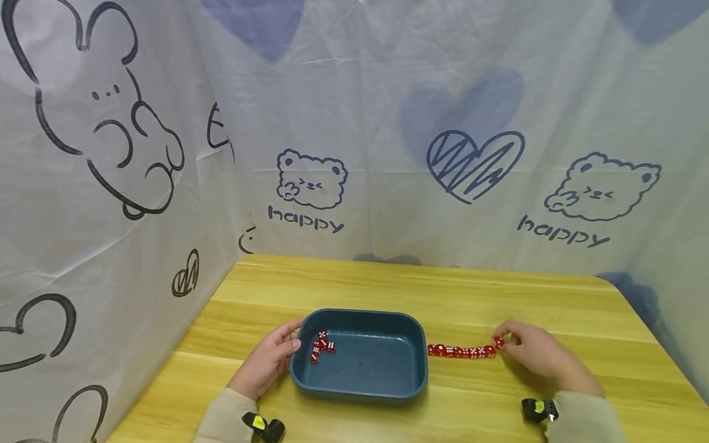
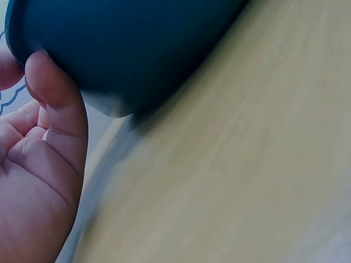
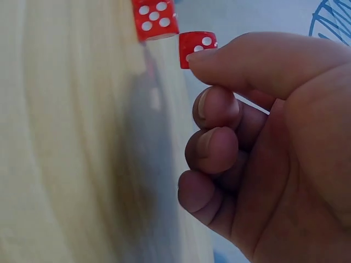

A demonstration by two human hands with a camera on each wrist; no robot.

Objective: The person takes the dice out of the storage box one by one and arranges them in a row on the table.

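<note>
My left hand [image 1: 272,355] holds a dark blue rectangular box [image 1: 360,392] at its left end. In the left wrist view the thumb [image 2: 52,82] lies against the box's outer wall. Several red dice with white dots [image 1: 323,342] lie in the box's left part. A row of red dice [image 1: 464,352] runs rightward over the table from the box's right side. At the row's right end my right hand [image 1: 534,351] pinches another red die [image 3: 197,48] between thumb and index finger. The other fingers are curled towards the palm. Beside it shows a die with five dots [image 3: 156,19].
The box and dice stand on a yellow wood-grain table [image 1: 471,412]. A white sheet [image 1: 376,123] with hearts and bear drawings hangs behind the table and along its left side. Each wrist wears a small black camera, one on the left [image 1: 264,427] and one on the right [image 1: 538,410].
</note>
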